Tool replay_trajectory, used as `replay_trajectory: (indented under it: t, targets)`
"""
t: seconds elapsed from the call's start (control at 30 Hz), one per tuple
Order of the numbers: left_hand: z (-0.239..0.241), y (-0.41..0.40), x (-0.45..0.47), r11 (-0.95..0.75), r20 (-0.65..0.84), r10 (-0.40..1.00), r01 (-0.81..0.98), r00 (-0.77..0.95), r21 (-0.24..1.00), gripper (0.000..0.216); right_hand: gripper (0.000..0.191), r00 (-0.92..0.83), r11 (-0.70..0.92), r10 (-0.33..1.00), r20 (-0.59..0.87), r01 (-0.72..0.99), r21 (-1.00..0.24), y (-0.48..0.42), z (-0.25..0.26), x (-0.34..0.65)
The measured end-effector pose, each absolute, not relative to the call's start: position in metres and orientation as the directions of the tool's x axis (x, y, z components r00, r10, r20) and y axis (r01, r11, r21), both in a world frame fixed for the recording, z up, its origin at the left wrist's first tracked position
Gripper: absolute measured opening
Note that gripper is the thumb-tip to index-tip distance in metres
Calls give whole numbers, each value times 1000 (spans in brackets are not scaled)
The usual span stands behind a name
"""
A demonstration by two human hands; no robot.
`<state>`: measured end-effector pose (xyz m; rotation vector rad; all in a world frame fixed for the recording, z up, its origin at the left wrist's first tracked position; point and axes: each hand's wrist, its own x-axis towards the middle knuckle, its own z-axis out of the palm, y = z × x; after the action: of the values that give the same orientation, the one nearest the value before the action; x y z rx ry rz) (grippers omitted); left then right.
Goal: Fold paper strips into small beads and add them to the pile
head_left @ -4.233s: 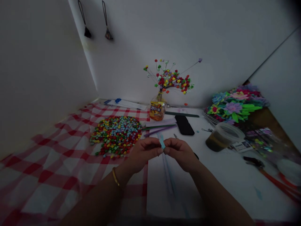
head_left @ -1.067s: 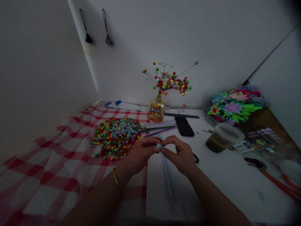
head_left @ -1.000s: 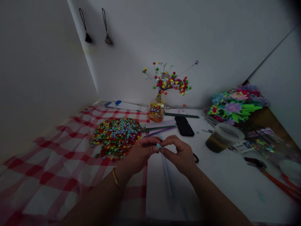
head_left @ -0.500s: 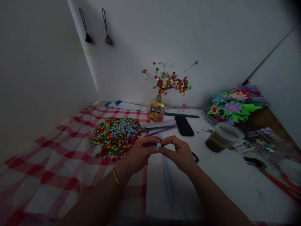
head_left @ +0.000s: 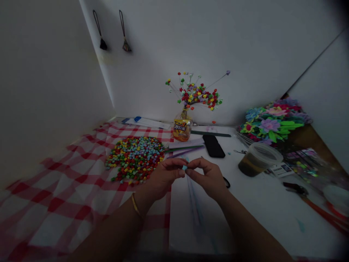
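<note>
Between my fingertips is a small light-blue folded paper star (head_left: 184,167). My left hand (head_left: 165,178) pinches it from the left, thumb and forefinger together. From the right, my right hand (head_left: 208,176) closes thumb and forefinger on the same piece. Both hands hover over the seam between the checked cloth and the white board. Below them lie thin pale blue and lilac paper strips (head_left: 194,203) on the board. A large heap of multicoloured paper stars (head_left: 136,158) rests on the cloth, left of my left hand.
A bottle vase (head_left: 181,129) of star-tipped stems stands at the back. Right of centre lie a black phone (head_left: 214,146), a tub of dark liquid (head_left: 259,160) and pliers (head_left: 296,188). Fuzzy craft flowers (head_left: 269,123) pile up at the far right. A red-checked cloth (head_left: 62,198) covers the left.
The blue star has turned slightly between my fingertips, and my right thumb has shifted a little. My arms stay in nearly the same place.
</note>
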<state>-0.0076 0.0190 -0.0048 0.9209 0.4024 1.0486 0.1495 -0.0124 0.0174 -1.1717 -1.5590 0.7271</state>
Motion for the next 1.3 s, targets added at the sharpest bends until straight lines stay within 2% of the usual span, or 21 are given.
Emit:
replay_trajectory:
  t: [0.17, 0.37, 0.57, 0.73, 1.0, 1.3]
  targets:
    - [-7, 20, -7, 186, 134, 857, -541, 498, 820, 21, 10, -31, 381, 917, 397, 358, -853, -12, 15, 151]
    - [-5, 21, -10, 276, 57, 843, -521, 534, 807, 18, 14, -84, 418, 903, 421, 391, -820, -11, 17, 156]
    - [-4, 21, -10, 346, -1, 816, -488, 578, 801, 19, 9, -101, 532, 835, 541, 401, -746, -8, 19, 160]
    - [-6, 21, -9, 355, 14, 779, -459, 627, 814, 22, 12, -215, 550, 832, 511, 435, -713, -9, 20, 161]
    - [-9, 22, -9, 361, 12, 765, -444, 644, 820, 26, 5, -249, 489, 872, 422, 420, -764, -9, 21, 161]
    - [-9, 22, -9, 393, 21, 735, -451, 678, 801, 24, 12, -98, 390, 920, 379, 315, -866, -6, 16, 161]
